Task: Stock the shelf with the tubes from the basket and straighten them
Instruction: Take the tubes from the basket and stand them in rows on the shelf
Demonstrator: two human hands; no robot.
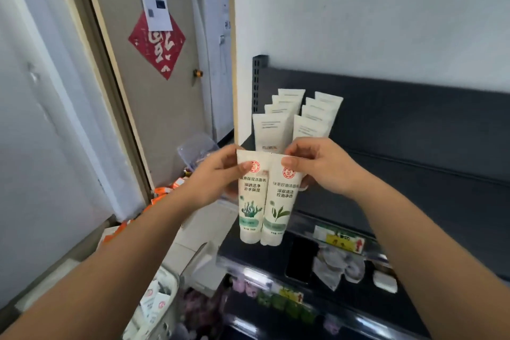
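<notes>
Two hands up near the shelf's (414, 152) left end: our left hand (218, 174) pinches the seaweed tube (249, 201), our right hand (323, 165) the leaf tube (276, 204).

White wall (386, 8), greyish door (154, 96), red diamond (157, 45), perhaps paper

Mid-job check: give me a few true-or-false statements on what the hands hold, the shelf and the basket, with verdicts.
1. The left hand and the right hand each pinch one tube near its top. True: the seaweed tube and the leaf tube.
2. The shelf holds no tubes yet. False: two rows of white tubes stand on it.
3. The basket is empty. False: tubes with a red logo lie in it.
4. A dark phone lies on the level below. True.
</notes>
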